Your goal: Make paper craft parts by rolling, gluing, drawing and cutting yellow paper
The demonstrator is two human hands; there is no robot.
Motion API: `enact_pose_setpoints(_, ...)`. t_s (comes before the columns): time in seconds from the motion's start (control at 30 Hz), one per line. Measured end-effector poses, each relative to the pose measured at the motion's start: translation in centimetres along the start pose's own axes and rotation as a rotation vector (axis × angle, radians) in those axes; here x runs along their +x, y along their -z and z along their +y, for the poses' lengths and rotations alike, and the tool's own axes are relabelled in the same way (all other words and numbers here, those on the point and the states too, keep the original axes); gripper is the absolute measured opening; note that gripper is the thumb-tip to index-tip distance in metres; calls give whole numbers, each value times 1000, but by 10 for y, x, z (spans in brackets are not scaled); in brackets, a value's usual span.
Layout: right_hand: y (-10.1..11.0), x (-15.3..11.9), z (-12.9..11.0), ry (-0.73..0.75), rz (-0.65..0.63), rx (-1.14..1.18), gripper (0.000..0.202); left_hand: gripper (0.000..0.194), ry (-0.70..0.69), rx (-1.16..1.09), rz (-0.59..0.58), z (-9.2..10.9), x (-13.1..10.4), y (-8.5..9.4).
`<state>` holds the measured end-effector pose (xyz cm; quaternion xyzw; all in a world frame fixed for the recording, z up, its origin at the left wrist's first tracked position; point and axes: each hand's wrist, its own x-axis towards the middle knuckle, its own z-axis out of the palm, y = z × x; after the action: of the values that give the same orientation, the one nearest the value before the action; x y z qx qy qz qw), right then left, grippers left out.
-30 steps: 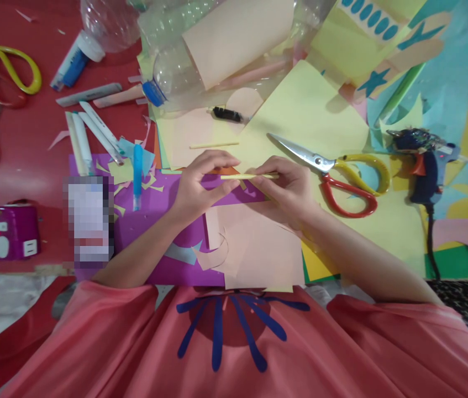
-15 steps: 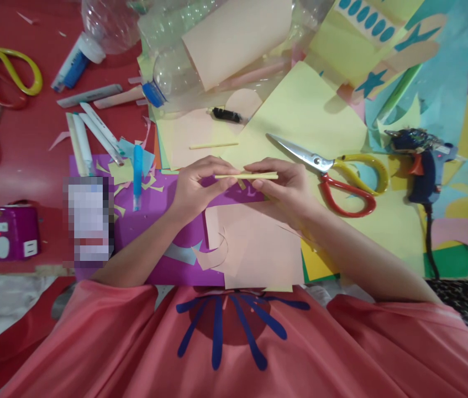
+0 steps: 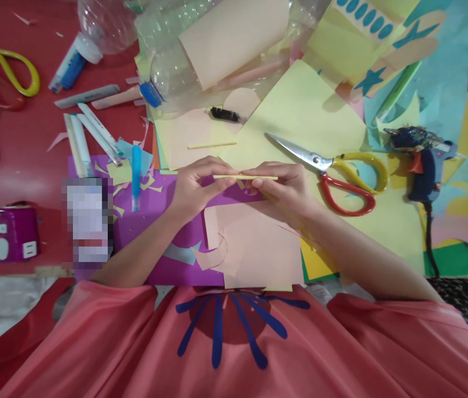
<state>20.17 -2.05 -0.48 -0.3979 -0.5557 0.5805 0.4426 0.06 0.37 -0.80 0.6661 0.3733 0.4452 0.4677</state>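
Between both hands runs a narrow yellow paper strip [image 3: 245,177], held level above a purple sheet [image 3: 151,232]. My left hand [image 3: 200,185] pinches its left part between thumb and fingers. Thumb and fingertips of my right hand [image 3: 281,181] press on its right part. The fingertips of the two hands nearly meet at the middle. Just below lies a pale peach sheet [image 3: 262,243] with a curved cut scrap on its left. A second thin yellow strip [image 3: 212,145] rests beyond my hands.
Scissors [image 3: 320,163] lie to the right, near a blue glue gun [image 3: 426,166] with a cord. Plastic bottles [image 3: 175,77] and a black pen [image 3: 225,114] are at the back. On the left are markers [image 3: 93,130], a blurred-out phone [image 3: 88,221], a purple box-shaped device [image 3: 10,235] and other scissors [image 3: 14,72].
My right thumb has shifted slightly left along the yellow strip, and the strip's right end looks narrower and flatter. The left hand keeps its pinch.
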Motion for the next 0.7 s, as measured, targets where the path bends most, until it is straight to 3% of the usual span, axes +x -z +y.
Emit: enact_pose_setpoints(0.7,-1,2,1,39,42,-128,22,10,27,76,0,0,-5,0)
